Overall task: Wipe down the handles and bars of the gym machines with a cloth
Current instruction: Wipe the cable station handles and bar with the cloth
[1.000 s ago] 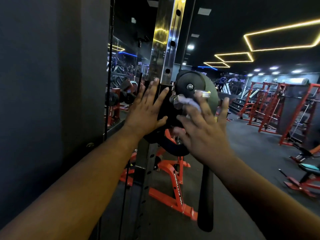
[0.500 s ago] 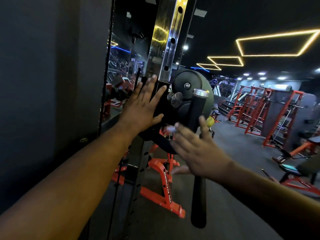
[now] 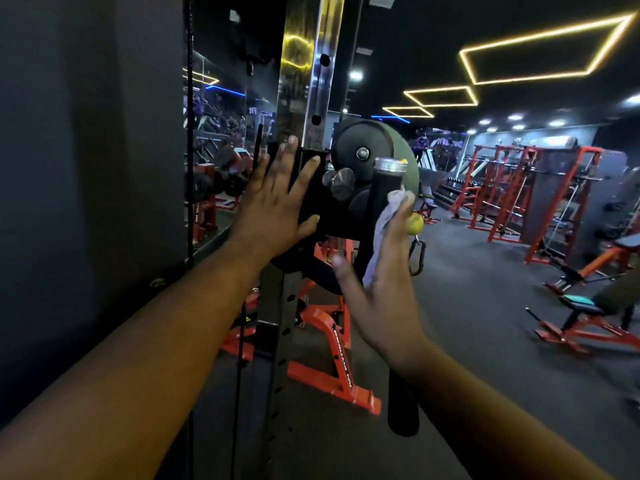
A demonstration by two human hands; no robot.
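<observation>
A long black padded handle [image 3: 385, 183] with a chrome end cap hangs upright from a dark pulley disc [image 3: 363, 143] on a chrome upright [image 3: 304, 64]. My right hand [image 3: 388, 292] has straight fingers and presses a pale cloth [image 3: 383, 223] against the upper right side of the handle. My left hand [image 3: 273, 209] lies flat, fingers spread, on the black carriage [image 3: 309, 192] of the upright. The handle's lower end [image 3: 403, 410] shows below my right wrist.
A dark wall panel [image 3: 86, 168] and a thin cable [image 3: 189, 133] stand close on the left. An orange bench frame [image 3: 332, 341] sits behind the upright. Red racks [image 3: 519, 188] and benches [image 3: 588, 323] fill the right side. A yellow ball [image 3: 415, 223] hangs beyond the handle.
My right hand slid down the handle, then came back up and turned edge-on, with the cloth now against the handle's upper part. My left hand stayed flat on the carriage.
</observation>
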